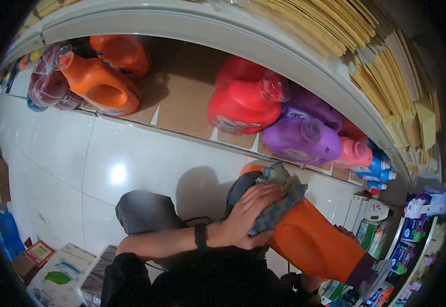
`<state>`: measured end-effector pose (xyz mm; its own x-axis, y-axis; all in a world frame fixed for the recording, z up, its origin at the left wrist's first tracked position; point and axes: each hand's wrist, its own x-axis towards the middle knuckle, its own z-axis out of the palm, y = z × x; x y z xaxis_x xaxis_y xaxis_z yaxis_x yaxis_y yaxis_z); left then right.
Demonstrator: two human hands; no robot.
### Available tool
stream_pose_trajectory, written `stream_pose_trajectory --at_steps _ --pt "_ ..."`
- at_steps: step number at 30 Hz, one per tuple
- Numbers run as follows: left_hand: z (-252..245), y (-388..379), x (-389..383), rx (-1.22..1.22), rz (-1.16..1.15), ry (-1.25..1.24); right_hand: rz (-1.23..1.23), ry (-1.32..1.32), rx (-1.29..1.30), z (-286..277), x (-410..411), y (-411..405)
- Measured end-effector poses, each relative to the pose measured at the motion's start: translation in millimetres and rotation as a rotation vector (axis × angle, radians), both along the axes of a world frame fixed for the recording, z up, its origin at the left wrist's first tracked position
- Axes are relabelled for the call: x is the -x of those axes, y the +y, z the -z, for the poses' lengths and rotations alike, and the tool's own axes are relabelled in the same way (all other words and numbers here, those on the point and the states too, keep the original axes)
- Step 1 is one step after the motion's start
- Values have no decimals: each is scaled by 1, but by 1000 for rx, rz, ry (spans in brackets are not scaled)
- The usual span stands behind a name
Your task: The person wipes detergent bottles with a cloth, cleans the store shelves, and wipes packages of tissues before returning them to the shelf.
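Note:
My left hand (248,218) holds a bunched blue-grey cloth (280,203), pressed against the base end of a large orange plastic bottle (319,245). The bottle lies slanted across my right side, its dark neck and clear cap pointing to the lower right. My right hand (311,283) grips the bottle near the neck; most of that hand is hidden beneath it. On the low shelf ahead stand orange jugs (104,86), a red detergent bottle (244,103), a purple bottle (301,140) and a pink bottle (355,153).
Stacked yellowish envelopes or papers (384,80) fill the upper shelf, above its pale metal edge (207,23). Blue bottles (378,174) stand at the low shelf's right end. Packaged goods (403,257) line a rack at right. Packs (59,276) and a blue bag (10,236) lie at lower left.

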<state>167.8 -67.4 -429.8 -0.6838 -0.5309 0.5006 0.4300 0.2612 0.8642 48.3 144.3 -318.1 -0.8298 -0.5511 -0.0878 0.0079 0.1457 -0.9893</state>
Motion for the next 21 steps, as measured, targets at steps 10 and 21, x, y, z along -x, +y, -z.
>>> stream_pose_trajectory --at_steps 10,21 --pt "25 7 7 -436 34 -40 -53 -416 -88 -35 12 -11" --pt "29 17 12 -742 7 -210 -77 -621 -180 -52 23 -11"
